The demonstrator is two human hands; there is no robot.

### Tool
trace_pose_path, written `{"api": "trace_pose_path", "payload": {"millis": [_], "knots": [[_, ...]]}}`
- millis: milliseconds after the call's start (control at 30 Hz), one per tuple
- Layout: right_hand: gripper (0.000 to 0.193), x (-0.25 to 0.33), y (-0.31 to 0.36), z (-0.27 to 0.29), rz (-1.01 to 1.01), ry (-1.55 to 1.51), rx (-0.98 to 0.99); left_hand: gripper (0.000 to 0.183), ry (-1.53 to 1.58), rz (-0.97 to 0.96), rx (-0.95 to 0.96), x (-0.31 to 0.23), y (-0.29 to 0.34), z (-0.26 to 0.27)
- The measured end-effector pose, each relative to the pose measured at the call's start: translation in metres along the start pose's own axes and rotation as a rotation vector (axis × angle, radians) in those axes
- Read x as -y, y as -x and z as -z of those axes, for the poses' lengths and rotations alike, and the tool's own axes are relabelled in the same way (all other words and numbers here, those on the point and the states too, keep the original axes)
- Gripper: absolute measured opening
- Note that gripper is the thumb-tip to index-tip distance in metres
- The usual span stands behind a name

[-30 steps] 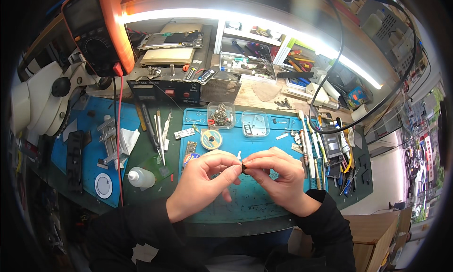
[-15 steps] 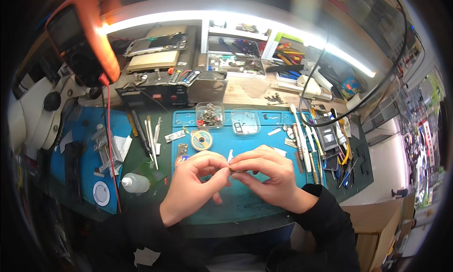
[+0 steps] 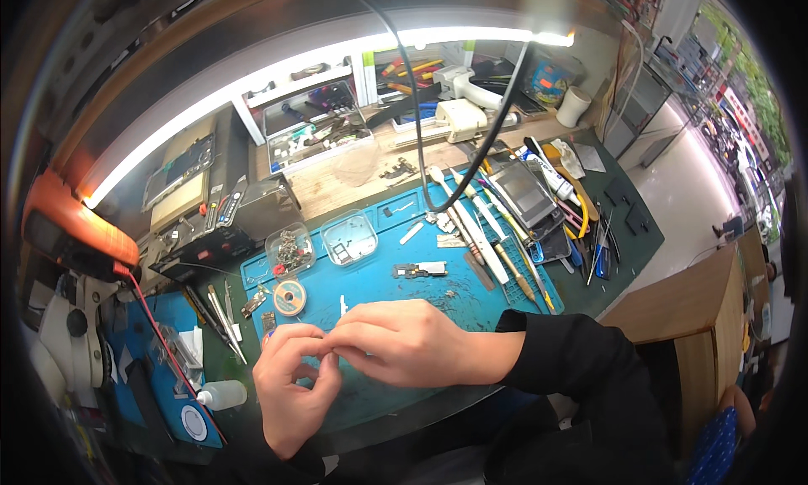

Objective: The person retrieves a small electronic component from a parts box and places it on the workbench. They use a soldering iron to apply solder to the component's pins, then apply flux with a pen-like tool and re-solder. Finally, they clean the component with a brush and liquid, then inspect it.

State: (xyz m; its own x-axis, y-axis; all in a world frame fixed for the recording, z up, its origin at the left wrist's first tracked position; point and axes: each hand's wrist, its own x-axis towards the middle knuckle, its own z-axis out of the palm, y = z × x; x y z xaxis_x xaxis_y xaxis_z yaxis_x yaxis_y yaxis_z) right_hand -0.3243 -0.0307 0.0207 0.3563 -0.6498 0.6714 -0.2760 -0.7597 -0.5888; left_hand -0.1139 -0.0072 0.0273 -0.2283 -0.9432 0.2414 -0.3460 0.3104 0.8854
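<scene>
Above the blue work mat (image 3: 379, 304), my two hands meet with fingertips pinched together. My left hand (image 3: 290, 384) is closed at thumb and forefinger. Against it, my right hand (image 3: 408, 342) is also closed. Whatever lies between the fingertips is too small and hidden to make out. Just beyond the fingers shows a small white strip (image 3: 343, 304). A small circuit board (image 3: 421, 269) lies on the mat past my right hand. Farther left stand a spool of wire (image 3: 289, 297), a clear box of small metal parts (image 3: 290, 249) and another clear box (image 3: 349, 237) with dark pieces.
Brushes (image 3: 471, 232), tweezers (image 3: 227, 317) and a white bottle (image 3: 222, 394) flank the mat. An orange multimeter (image 3: 76, 232) hangs at left with a red lead. A black cable (image 3: 417, 123) loops overhead. At lower right are a wooden cabinet (image 3: 673, 308) and another person's arm (image 3: 741, 413).
The view has turned rightward, so the bench and my hands appear farther left. My fingertips stay pinched together. The circuit board, earlier mostly behind my right hand, now shows.
</scene>
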Motion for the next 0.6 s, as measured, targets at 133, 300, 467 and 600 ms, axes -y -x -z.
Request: {"api": "trace_pose_path", "payload": {"millis": [133,300,467,600], "knots": [[0.020,-0.003,-0.001,0.000,-0.020,0.058,-0.059,0.016,0.092,0.089,0.037,-0.006,-0.003,0.001],[0.016,-0.007,-0.009,0.011,-0.283,-0.009,-0.093,0.020,0.279,0.094,0.052,-0.002,-0.007,0.002],[0.014,-0.004,-0.008,0.007,-0.349,-0.125,-0.023,0.019,0.351,0.133,0.037,0.002,-0.006,0.004],[0.013,-0.010,-0.005,0.008,-0.480,-0.323,-0.004,0.019,0.301,0.112,0.045,0.000,-0.007,0.001]]}}
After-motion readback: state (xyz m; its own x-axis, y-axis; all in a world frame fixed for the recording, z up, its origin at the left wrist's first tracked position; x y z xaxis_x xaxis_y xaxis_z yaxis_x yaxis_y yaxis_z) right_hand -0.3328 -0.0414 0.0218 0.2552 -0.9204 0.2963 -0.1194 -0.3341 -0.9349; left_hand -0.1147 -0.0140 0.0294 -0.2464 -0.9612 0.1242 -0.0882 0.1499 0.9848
